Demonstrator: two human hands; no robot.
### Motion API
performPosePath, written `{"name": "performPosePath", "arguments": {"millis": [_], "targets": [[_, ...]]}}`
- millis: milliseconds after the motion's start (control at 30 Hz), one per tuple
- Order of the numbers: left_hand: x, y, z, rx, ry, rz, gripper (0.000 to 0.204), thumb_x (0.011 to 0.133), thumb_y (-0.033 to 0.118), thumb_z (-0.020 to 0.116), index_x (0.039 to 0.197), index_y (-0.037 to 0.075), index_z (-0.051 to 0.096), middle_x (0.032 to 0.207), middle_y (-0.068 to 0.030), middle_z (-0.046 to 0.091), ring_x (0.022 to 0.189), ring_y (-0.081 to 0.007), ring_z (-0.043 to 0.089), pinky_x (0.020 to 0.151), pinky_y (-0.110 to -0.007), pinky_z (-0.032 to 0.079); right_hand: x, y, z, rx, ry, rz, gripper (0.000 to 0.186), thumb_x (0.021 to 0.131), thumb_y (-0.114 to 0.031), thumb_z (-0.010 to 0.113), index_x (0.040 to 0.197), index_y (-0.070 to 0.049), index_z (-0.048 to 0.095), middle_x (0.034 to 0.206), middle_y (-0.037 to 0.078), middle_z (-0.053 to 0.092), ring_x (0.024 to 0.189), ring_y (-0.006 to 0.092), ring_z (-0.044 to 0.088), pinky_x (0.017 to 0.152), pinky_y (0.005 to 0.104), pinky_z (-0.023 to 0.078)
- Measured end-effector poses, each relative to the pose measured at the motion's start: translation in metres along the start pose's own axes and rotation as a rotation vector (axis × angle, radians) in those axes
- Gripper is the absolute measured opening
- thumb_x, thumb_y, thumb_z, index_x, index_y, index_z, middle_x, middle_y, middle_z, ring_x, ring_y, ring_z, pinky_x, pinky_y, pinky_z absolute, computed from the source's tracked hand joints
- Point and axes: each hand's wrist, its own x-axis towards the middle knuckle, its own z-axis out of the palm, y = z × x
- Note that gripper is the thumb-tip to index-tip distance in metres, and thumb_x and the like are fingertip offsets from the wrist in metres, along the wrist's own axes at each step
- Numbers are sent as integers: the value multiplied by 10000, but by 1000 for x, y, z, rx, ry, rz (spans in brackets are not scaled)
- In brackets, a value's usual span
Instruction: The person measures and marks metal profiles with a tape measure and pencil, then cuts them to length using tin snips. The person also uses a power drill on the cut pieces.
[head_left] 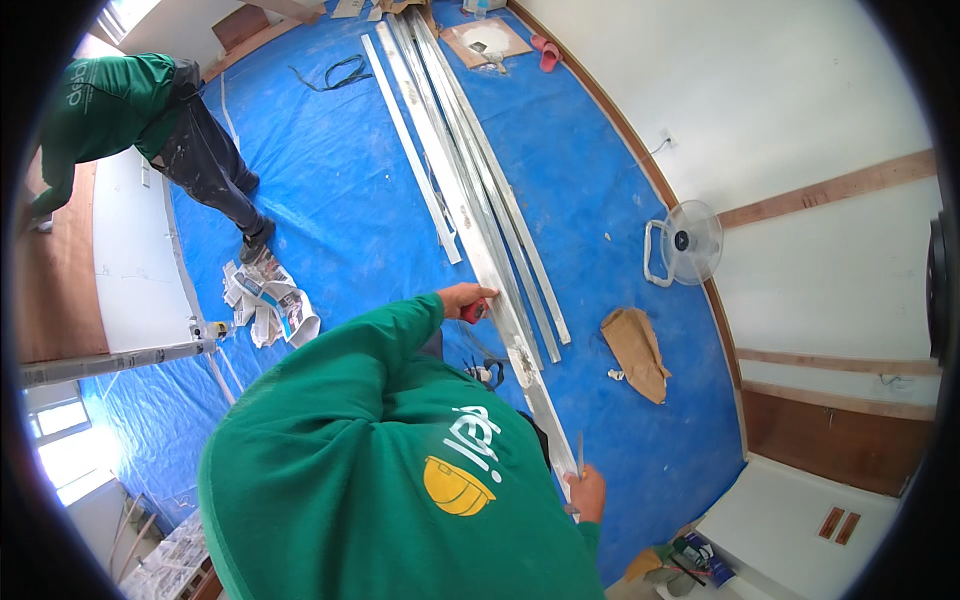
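Observation:
My left hand [466, 299] is closed on a red tape measure [474, 311], against the edge of a long pale metal channel [477, 238]. That channel runs from the far end of the room down past my green sleeve. At its near end my right hand [586, 492] is closed round a thin grey metal piece [580, 452] that sticks up past the fingers; its exact kind is unclear. Several more metal channels [520, 255] lie side by side just right of it. A shorter white strip [402, 130] lies to the left.
Blue sheeting [320, 200] covers the floor. At left, a co-worker in a green shirt [130, 100] leans to a wooden panel. Crumpled newspaper [275, 305] and a black cable [340, 75] lie about. A fan [690, 243] and brown paper [636, 353] are at right.

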Motion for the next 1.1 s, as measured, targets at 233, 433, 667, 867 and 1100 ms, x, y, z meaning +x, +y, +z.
{"name": "performPosePath", "arguments": {"millis": [233,433,667,867,1100], "targets": [[34,33,19,38,20,-51,502,1052,449,803,1225,11,628,955,-111,714,760,-203,738,607,-356,622,-8,-6,13,96,-1,59,444,858,-271,884,1142,49,762,996,285,788,937,492,764,799,540,573],[76,41,24,-17,46,-90,490,1048,496,792,1165,45,639,911,-98,720,749,-192,731,618,-364,623,10,-24,7,230,-181,289,396,878,-263,909,1126,21,785,833,143,770,665,247,728,595,440,565],[113,42,40,98,-147,-65,318,1067,442,760,1010,135,701,918,-62,739,776,-191,725,639,-363,588,80,24,-32,246,-220,303,335,896,-213,901,1118,12,789,776,67,724,640,173,674,563,414,537],[67,18,23,595,-63,-61,624,1032,413,819,1554,104,674,995,-43,724,832,-155,705,736,-339,604,201,114,7,8,-83,161,394,879,-236,871,1208,-30,804,1077,295,793,1040,507,766,876,567,609],[111,-59,5,1071,51,-3,527,967,310,813,1431,65,767,1068,-107,787,938,-202,735,866,-367,597,334,213,119,-16,-14,227,348,946,-209,796,1270,-88,762,1148,248,794,1113,490,739,937,593,588]]}}
